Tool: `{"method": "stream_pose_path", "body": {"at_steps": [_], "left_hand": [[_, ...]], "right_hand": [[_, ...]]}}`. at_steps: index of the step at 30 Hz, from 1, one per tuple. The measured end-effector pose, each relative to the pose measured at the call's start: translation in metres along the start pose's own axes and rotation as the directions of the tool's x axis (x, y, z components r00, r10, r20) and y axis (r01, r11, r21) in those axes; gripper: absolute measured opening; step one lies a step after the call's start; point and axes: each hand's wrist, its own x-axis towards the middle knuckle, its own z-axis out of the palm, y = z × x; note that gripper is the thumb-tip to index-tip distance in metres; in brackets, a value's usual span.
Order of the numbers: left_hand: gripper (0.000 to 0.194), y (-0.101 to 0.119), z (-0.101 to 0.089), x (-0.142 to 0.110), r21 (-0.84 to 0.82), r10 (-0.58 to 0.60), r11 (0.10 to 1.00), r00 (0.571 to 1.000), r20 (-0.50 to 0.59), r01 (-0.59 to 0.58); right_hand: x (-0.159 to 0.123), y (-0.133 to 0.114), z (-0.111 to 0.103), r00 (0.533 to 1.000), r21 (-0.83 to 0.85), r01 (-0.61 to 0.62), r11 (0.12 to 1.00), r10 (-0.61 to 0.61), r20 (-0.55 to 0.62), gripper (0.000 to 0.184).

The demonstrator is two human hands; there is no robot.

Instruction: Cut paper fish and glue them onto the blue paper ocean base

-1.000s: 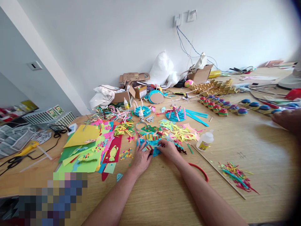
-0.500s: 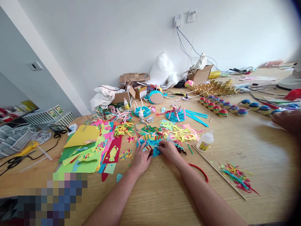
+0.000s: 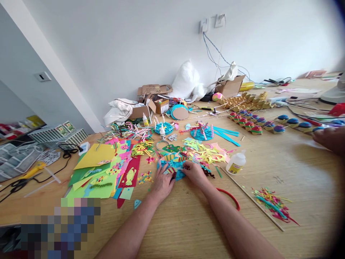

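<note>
A blue paper craft piece (image 3: 179,175) lies on the table right in front of me, with a striped paper fish (image 3: 170,170) on it. My left hand (image 3: 163,181) rests on its left side, fingers spread and thumb toward the near edge. On the right side, my right hand (image 3: 194,173) is closed, its fingertips pinching the blue piece; the exact grip is hidden. Just beyond the hands are more striped paper fish (image 3: 169,157) and a green dotted fish (image 3: 173,148). Dark curly strips (image 3: 208,172) lie beside my right hand.
Coloured paper sheets (image 3: 93,157) are stacked at left. A glue bottle (image 3: 236,163), a wooden stick (image 3: 253,199), a red pipe cleaner (image 3: 231,196) and paper scraps (image 3: 273,205) lie at right. Blue discs (image 3: 201,135) stand behind. Another person's hand (image 3: 330,140) is at far right.
Both hands stay in nearly the same place on the blue piece. The whole view has shifted very slightly; nothing has plainly been picked up or let go.
</note>
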Motion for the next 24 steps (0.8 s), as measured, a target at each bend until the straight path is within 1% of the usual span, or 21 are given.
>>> {"method": "stream_pose_path", "body": {"at_steps": [9,24], "left_hand": [[0.017,0.0007,0.0000,0.0013,-0.012,-0.005,1.000,1.000,-0.004,0.005],[0.018,-0.0010,0.0020,0.0004,-0.012,0.007,1.000,1.000,-0.008,-0.007]], "right_hand": [[-0.0007,-0.0013,-0.0016,1.000,-0.008,-0.010,1.000,0.010,-0.002,0.001],[-0.0003,0.0017,-0.0005,1.000,-0.020,-0.023,1.000,0.023,0.006,0.009]]}}
